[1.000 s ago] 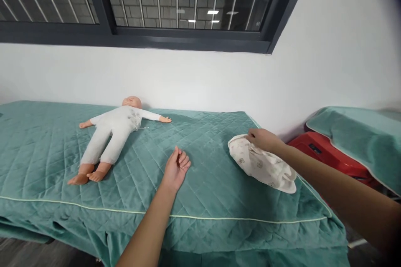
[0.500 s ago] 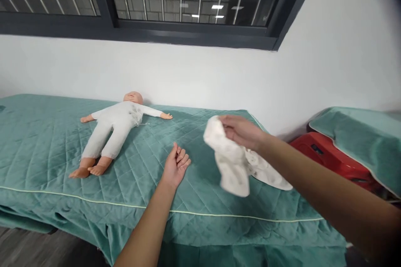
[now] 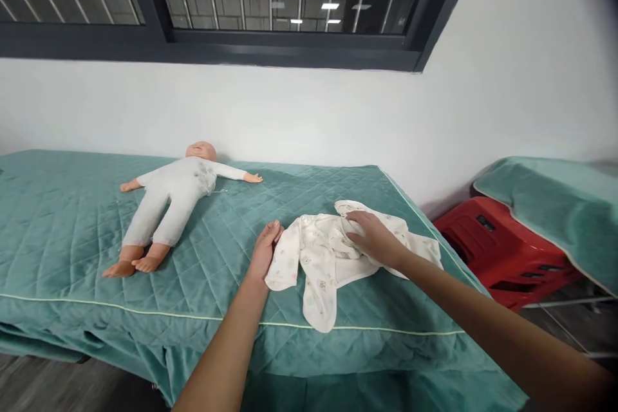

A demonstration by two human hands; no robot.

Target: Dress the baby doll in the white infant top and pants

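The baby garment [image 3: 333, 254] is lying crumpled near the bed's [image 3: 72, 232] front right edge, not spread flat. The right hand [image 3: 371, 237] is pinching its cloth; the left hand [image 3: 263, 251], fingers together, is touching its sleeve. The doll [image 3: 168, 199] is lying well apart, undressed of it.

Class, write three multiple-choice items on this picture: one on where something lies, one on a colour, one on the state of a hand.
1. Where does the baby doll lie?
A. left of the garment
B. right of it
C. on the floor

2. What colour is the quilted cover?
A. red
B. teal green
C. yellow

3. What is the right hand doing?
A. hanging in air
B. resting on the white garment
C. gripping the doll

Answers: 1 A, the doll lies on its back towards the left; 2 B, green quilting shows; 3 B, its palm lies on the cloth.
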